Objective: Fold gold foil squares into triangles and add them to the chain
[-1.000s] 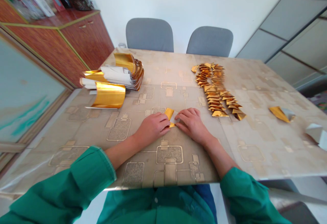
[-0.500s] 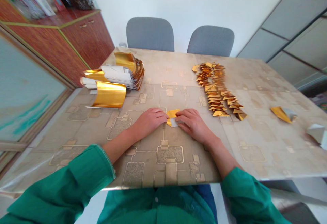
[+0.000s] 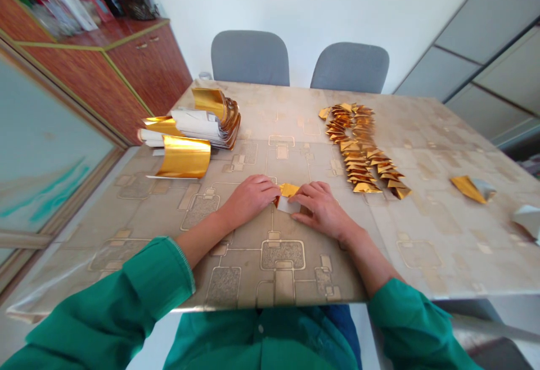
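Note:
A small sheet of gold foil paper [image 3: 288,204], partly folded, lies on the table between my hands; its white back faces up at the near side and a gold strip shows along the far side. My left hand [image 3: 255,195] pinches its left edge, the fingers pressed together. At the right edge, my right hand [image 3: 317,208] grips the paper with bent fingers. Fingers cover both ends of the sheet. Left of my hands stand curved stacks of gold and white paper [image 3: 185,156]. Chains of folded gold paper pieces [image 3: 358,150] lie to the right.
The table [image 3: 236,269] has a patterned plastic cover. At its right side lie a loose gold piece [image 3: 469,189] and a white folded paper [image 3: 527,221]. Two grey chairs [image 3: 250,58] stand beyond the far edge. A wooden cabinet [image 3: 147,66] is at the far left.
The paper's fold has shifted: more white shows at the near side, and the gold is now a strip along the far side. Both hands stay on the sheet. The view has moved slightly.

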A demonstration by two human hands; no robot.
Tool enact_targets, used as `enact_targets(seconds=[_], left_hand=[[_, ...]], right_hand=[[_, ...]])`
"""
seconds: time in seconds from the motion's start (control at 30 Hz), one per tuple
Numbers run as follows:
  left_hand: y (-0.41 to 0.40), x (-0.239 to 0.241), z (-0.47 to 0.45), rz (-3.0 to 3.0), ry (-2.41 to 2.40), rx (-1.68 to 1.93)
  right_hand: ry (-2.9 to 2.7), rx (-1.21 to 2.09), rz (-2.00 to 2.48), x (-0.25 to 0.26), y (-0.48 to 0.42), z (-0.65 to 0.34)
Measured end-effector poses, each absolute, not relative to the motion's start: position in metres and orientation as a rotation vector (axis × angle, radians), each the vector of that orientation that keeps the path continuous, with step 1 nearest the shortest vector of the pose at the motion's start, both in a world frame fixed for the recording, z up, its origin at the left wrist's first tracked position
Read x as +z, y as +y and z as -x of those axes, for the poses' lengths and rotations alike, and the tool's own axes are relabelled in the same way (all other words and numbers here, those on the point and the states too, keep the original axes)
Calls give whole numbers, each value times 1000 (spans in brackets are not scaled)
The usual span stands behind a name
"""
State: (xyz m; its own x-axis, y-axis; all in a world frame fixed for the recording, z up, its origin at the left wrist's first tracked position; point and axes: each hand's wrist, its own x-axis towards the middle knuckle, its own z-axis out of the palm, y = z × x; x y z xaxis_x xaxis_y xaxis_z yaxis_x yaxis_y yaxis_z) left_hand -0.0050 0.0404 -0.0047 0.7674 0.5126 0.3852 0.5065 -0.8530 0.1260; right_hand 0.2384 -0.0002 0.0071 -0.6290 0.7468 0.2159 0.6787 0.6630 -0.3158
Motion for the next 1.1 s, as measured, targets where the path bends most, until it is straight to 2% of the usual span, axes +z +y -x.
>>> enact_targets(seconds=[0.17,0.77,1.1], left_hand=[[38,-5,2,-2918,821,712],[16,4,-7,-2799,973,504],[17,2,-9,-2767,1028,509]], right_hand=[[-2560,284,1133,7,-1,-236],[-2461,447,1132,7,-4,-231],[-2466,476,1106,6,-2,-237]])
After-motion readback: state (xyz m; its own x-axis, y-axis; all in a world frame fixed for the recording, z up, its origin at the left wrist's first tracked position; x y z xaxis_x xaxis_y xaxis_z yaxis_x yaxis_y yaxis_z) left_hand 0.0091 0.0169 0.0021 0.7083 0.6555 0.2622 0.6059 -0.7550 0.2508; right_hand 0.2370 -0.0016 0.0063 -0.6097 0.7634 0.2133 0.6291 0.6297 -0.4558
